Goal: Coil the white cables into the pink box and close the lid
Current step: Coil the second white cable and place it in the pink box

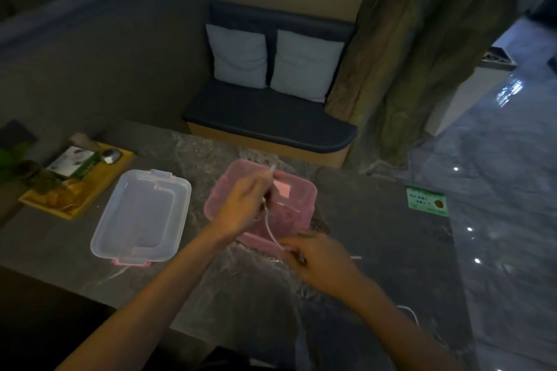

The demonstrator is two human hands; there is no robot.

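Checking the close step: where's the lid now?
The clear lid lies flat on the table, left of the pink box, beside the yellow tray.

Box [301, 199] translucent pink, paler pink label; cable [272, 233] white; lid [141, 217] clear, pink clips; desk [211, 153] dark grey, marbled; tray [75, 193] yellow; card [426, 202] green; cushions [238, 54] pale grey.

One head-worn camera is looking forward and down from close above the surface [376, 220], facing the bench seat [271, 117] lying well beyond the fingers [265, 187].
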